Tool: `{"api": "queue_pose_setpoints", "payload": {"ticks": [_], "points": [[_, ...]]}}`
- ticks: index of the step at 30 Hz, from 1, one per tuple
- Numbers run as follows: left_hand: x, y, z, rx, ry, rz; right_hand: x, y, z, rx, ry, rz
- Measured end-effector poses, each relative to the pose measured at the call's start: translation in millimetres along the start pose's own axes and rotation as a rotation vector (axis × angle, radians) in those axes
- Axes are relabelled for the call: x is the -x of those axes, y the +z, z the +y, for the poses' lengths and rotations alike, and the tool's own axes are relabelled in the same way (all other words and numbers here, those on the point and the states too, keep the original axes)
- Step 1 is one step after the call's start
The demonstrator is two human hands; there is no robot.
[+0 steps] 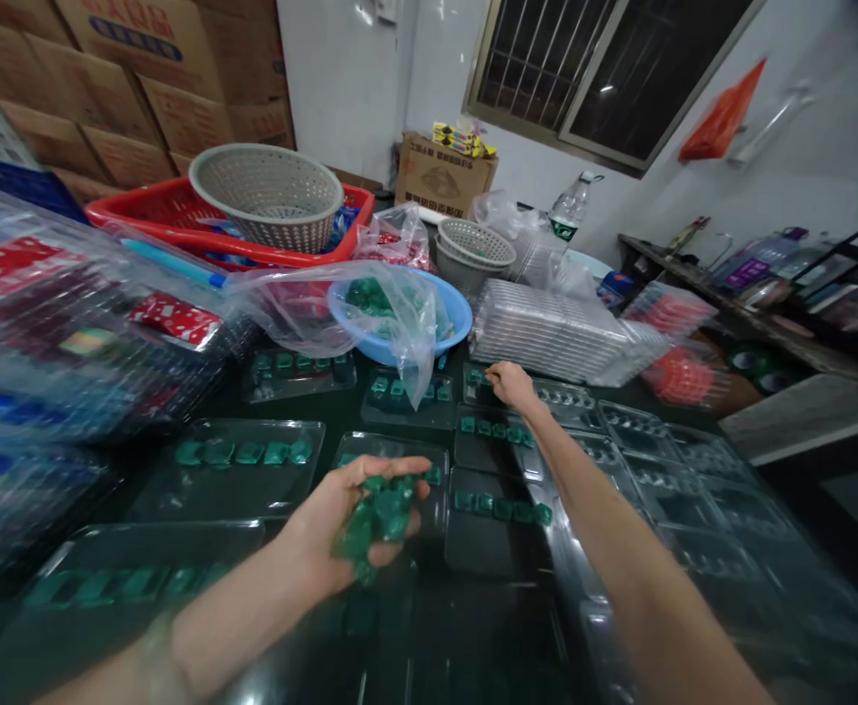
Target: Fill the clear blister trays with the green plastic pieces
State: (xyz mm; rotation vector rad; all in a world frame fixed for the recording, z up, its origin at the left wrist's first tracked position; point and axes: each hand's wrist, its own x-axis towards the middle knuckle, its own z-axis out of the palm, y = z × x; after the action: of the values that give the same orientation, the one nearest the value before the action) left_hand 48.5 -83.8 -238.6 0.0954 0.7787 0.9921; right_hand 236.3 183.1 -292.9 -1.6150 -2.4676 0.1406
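My left hand (pixel 374 514) is turned palm up, its fingers curled around a heap of translucent green pieces (pixel 389 511). Farther off, my right hand (pixel 513 385) pinches its fingers together over the left end of a clear plastic tray (pixel 572 395). A green piece (pixel 476 376) shows beside those fingertips; what they hold is hidden. Nearer me, another clear tray (pixel 499 450) and a tray (pixel 499 548) below it carry rows of green pieces. Under my left hand lies a partly covered tray (pixel 392 443).
A blue basin (pixel 458 311) of green pieces stands behind, partly covered by a plastic bag (pixel 418 343). Stacked clear trays (pixel 547 328) are at its right. Blurred packages (pixel 91 343) crowd the left, near a red basket (pixel 131 220). Trays with unfilled slots (pixel 664 490) spread rightward.
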Motion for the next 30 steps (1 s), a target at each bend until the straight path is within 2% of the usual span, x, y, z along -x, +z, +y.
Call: {"api": "queue_pose_setpoints", "payload": {"ticks": [3, 6, 7, 9, 12, 15, 18, 22, 26, 30], "points": [[-1.7, -0.9, 2.0, 0.007, 0.015, -0.094, 8.9, -9.0, -8.8, 0.013, -0.013, 0.004], [-2.4, -1.8, 2.3, -0.008, 0.050, -0.115, 36.7, -22.5, -28.7, -0.020, -0.051, 0.071], [-2.4, -1.7, 2.1, -0.015, 0.059, -0.116, 51.2, -27.9, -38.0, -0.067, -0.094, 0.095], [-2.4, -0.8, 0.9, -0.026, 0.062, -0.118, 86.1, -39.6, -59.1, -0.303, -0.285, 0.124], [-3.3, 2.3, -2.4, -0.048, 0.041, -0.133, 138.7, -57.3, -88.3, -0.563, -0.559, -0.047], [-4.7, 6.1, -7.0, -0.081, 0.022, -0.151, 171.5, -69.4, -103.5, -0.591, -0.655, -0.119], [-4.3, 9.2, -11.4, -0.117, 0.030, -0.169, 182.8, -72.1, -104.7, -0.564, -0.632, -0.083], [1.2, 11.7, -17.8, -0.187, 0.047, -0.141, 187.1, -68.2, -98.6, -0.660, -0.528, -0.033], [9.1, 13.9, -26.9, -0.313, 0.195, -0.059, 194.5, -64.8, -92.9, -0.655, -0.408, 0.027], [13.2, 16.9, -35.5, -0.418, 0.328, 0.037, 202.3, -66.7, -92.1, -0.575, -0.403, 0.011]]}}
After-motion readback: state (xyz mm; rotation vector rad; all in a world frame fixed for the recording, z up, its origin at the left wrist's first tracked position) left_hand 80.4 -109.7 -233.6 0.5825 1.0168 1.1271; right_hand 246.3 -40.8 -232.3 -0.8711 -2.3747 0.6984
